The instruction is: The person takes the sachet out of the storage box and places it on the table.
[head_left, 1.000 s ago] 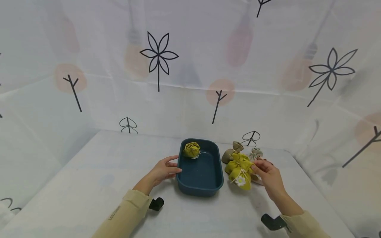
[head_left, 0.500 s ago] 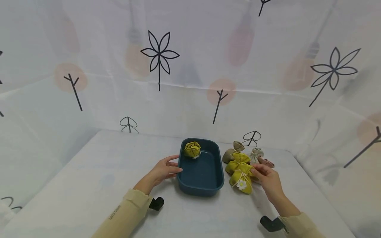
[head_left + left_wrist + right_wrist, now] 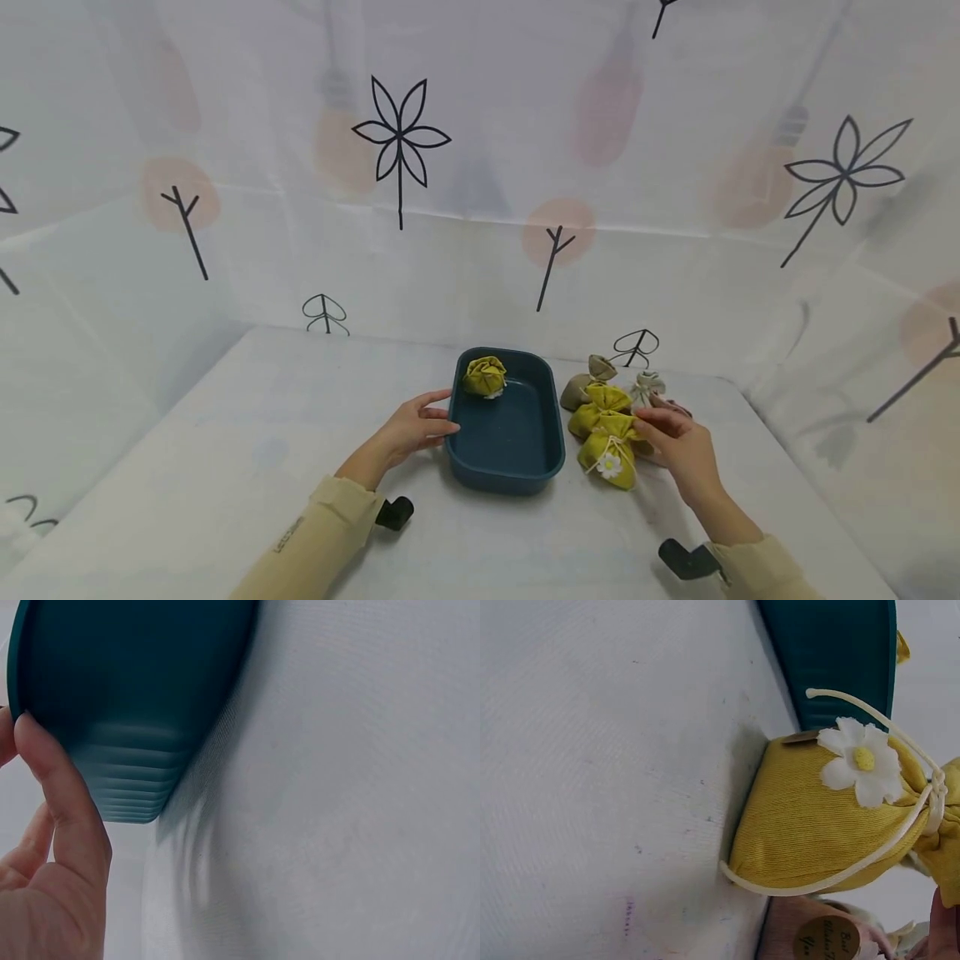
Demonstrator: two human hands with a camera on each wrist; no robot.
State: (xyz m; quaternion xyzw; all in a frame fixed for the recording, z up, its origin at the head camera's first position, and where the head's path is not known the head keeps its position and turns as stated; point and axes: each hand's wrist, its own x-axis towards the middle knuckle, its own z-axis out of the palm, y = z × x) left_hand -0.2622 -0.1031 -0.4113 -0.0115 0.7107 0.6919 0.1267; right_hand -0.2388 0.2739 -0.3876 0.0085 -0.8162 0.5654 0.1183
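Observation:
A dark teal rectangular bin [image 3: 504,437] stands in the middle of the table. One yellow-green pouch [image 3: 484,377] sits in its far left corner. My left hand [image 3: 407,428] holds the bin's left rim; in the left wrist view, one finger [image 3: 56,769] presses the wall just below the edge. My right hand [image 3: 681,446] pinches the gathered top of a yellow-green drawstring pouch [image 3: 817,817] with a white flower and a cream cord. That pouch stands on the table to the right of the bin.
Behind the held pouch are a second yellow-green pouch [image 3: 596,402], a brown pouch [image 3: 576,392], a pale grey pouch [image 3: 647,387] and a pink pouch [image 3: 791,926] with a round tag. A printed white sheet [image 3: 465,275] hangs behind the table.
The held pouch has come down slightly and toward me, uncovering more of the yellow-green pouch behind it. My right hand stays at its top. The left hand and bin have not visibly moved.

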